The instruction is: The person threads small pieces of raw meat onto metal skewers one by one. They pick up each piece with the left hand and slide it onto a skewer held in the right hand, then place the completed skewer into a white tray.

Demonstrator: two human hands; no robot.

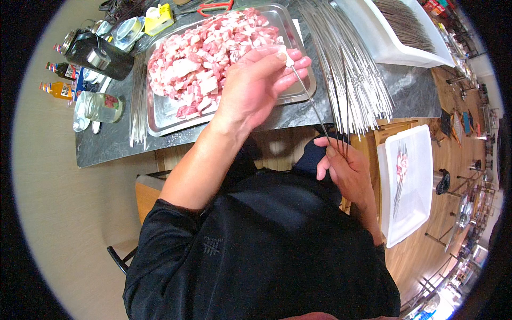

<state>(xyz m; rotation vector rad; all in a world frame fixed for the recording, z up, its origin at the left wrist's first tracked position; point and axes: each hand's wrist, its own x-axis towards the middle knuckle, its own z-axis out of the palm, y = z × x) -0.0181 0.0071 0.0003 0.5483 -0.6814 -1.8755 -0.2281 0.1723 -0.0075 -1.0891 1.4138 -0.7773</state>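
Note:
My left hand (256,82) is over the right part of a metal tray (176,127) heaped with diced raw meat (208,52). Between its thumb and fingers it pinches a pale piece of meat or fat (289,61), where one end of a metal skewer (310,96) meets it; whether the tip has gone through is hidden. My right hand (346,170), lower and just off the table's front edge, grips that skewer near its other end. A few more skewers (344,108) stick up from the same hand, before a large bundle of metal skewers (360,92).
A second skewer bundle (138,108) lies left of the tray. A white bin (424,58) with thin skewers stands at back right; a lower white bin (416,204) holds several loaded skewers (401,170). Red-handled scissors (216,7), a glass jar (104,108) and a dark jug (100,56) occupy the table.

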